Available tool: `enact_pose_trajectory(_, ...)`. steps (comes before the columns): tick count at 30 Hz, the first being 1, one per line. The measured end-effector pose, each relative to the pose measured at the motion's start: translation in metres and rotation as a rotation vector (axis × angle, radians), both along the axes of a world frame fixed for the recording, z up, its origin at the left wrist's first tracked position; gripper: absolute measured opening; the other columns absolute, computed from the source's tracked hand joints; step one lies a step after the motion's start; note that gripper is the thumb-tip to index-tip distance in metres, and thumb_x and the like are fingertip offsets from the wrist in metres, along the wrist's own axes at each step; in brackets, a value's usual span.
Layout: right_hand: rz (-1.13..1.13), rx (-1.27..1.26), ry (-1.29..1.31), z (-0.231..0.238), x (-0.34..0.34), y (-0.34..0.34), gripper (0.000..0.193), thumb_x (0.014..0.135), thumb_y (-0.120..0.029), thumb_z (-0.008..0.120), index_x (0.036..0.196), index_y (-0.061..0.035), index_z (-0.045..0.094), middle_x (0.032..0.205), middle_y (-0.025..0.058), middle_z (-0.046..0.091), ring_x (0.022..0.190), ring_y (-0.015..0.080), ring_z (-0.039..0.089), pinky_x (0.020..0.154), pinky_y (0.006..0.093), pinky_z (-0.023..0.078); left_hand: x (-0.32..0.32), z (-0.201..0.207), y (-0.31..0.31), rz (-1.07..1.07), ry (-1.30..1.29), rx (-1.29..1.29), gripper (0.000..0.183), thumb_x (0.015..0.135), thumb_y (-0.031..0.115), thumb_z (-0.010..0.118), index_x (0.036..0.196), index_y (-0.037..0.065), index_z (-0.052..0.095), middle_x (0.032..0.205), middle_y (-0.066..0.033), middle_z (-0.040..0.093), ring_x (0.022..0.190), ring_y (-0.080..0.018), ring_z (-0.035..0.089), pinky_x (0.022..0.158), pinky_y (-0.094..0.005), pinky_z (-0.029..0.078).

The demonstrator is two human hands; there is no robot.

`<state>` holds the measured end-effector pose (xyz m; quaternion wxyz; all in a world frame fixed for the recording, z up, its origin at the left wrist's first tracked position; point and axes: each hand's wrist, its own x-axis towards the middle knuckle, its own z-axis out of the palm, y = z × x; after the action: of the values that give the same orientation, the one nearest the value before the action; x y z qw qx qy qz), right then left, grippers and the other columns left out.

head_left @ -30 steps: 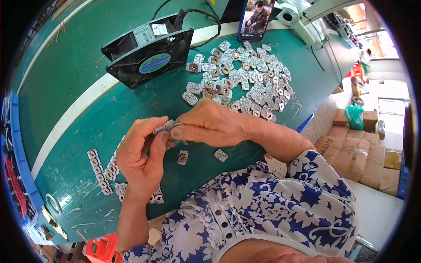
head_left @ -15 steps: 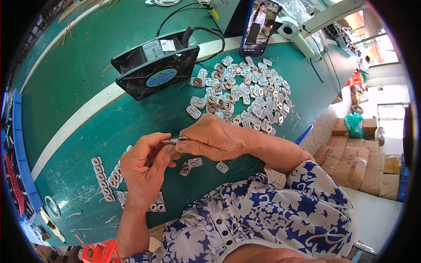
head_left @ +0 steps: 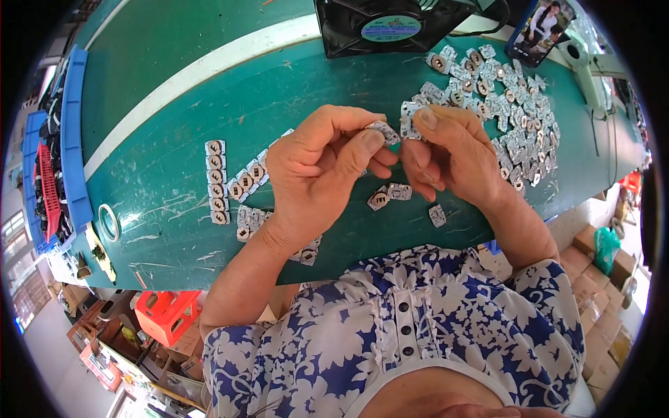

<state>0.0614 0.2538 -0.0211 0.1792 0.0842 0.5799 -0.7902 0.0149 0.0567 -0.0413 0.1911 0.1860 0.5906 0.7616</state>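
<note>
Over the green worktable point(head_left: 174, 258), my left hand point(head_left: 317, 167) pinches a small whitish plate-like part point(head_left: 385, 132) between thumb and fingertips. Close to its right, my right hand point(head_left: 460, 157) grips a second such part point(head_left: 410, 120) the same way. The two parts are held apart by a narrow gap. Below the hands lie a few loose parts point(head_left: 399, 191). Left of my left hand, a straight row of parts with round brown discs point(head_left: 217, 182) stands beside a slanted row point(head_left: 249, 177). My left wrist partly covers another group point(head_left: 251, 221).
A large pile of similar parts point(head_left: 519, 104) spreads at the right. Behind it are a black fan point(head_left: 341, 35) and a lit phone point(head_left: 540, 31). At the far left sit a blue tray point(head_left: 73, 139), a red basket point(head_left: 47, 188) and a pale ring point(head_left: 109, 223). A red stool point(head_left: 166, 317) stands below.
The view has turned and shifted, so the table's contents appear farther right. My hands, close together before, have separated slightly, each with a part showing at its fingertips.
</note>
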Motion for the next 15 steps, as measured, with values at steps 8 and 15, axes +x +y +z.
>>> enact_pose_trajectory(8,0.146,0.103,0.131,-0.0087,0.0017,-0.0003,0.048,0.106,-0.033,0.048,0.066,-0.0059,0.048,0.052,-0.0006,0.044,0.041,0.0065,0.042,0.038,0.0236,0.035,0.0035,-0.003,-0.0024,0.149,0.481,-0.304,0.013,0.094,-0.002,0.064,0.108,-0.003,0.064,0.09,-0.0083,0.07,0.072,-0.011,0.07,0.061,-0.0213,0.057)
enact_pose_trajectory(15,0.082,0.033,0.102,-0.002,0.0031,-0.0087,0.05,0.106,-0.028,0.045,0.062,-0.0065,0.041,0.048,0.0012,0.04,0.038,0.0094,0.037,0.036,0.0246,0.032,0.0027,-0.0015,0.0016,0.214,0.425,-0.242,0.011,0.086,-0.004,0.068,0.095,0.001,0.064,0.079,-0.0062,0.066,0.064,-0.0123,0.066,0.056,-0.0233,0.051)
